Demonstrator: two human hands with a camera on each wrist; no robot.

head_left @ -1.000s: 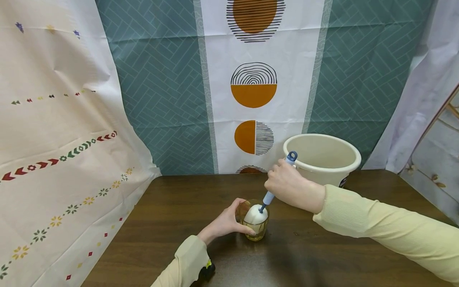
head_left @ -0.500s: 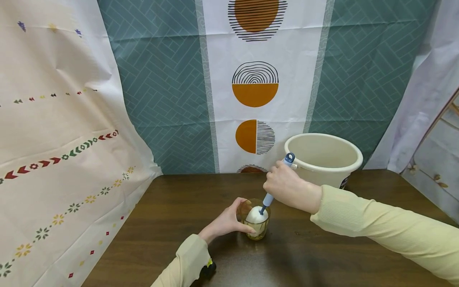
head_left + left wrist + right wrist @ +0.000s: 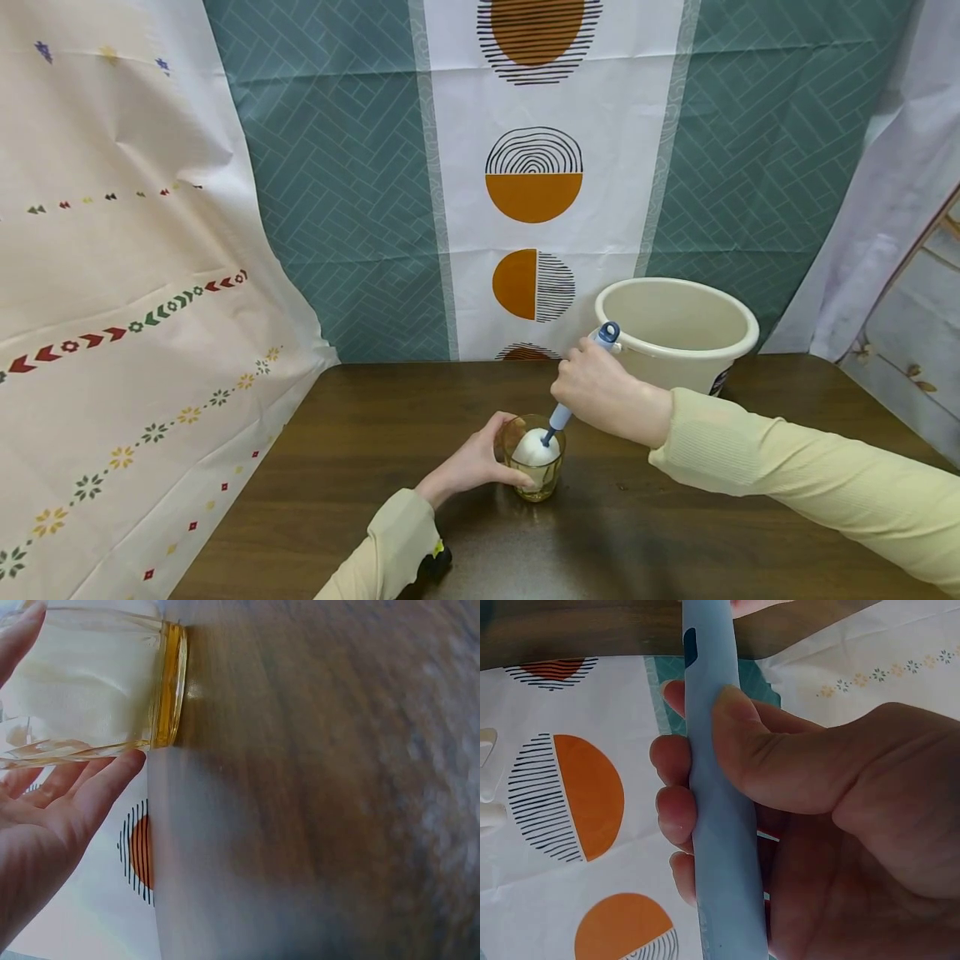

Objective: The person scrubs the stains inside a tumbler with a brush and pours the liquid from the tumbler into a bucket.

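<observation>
An amber drinking glass (image 3: 537,487) stands upright on the wooden table. My left hand (image 3: 480,460) holds it from the left, thumb in front and fingers behind; in the left wrist view, the fingers touch the wall of the glass (image 3: 90,682). Inside the glass sits the white head (image 3: 537,448) of a cup-cleaning sponge brush, filling most of it. My right hand (image 3: 603,390) grips the brush's light blue handle (image 3: 559,417), which leans up and to the right and ends in a dark blue loop. In the right wrist view the thumb lies along the handle (image 3: 724,802).
A cream plastic basin (image 3: 678,354) stands at the back right, just behind my right hand. The dark wooden table (image 3: 360,433) ends at a hanging patterned curtain (image 3: 345,167). Floral cloth (image 3: 135,333) drapes along the left side.
The handle's loop end has shifted and tilted slightly, and the sponge head has turned a little inside the glass. Both hands keep their holds; the glass stays in place.
</observation>
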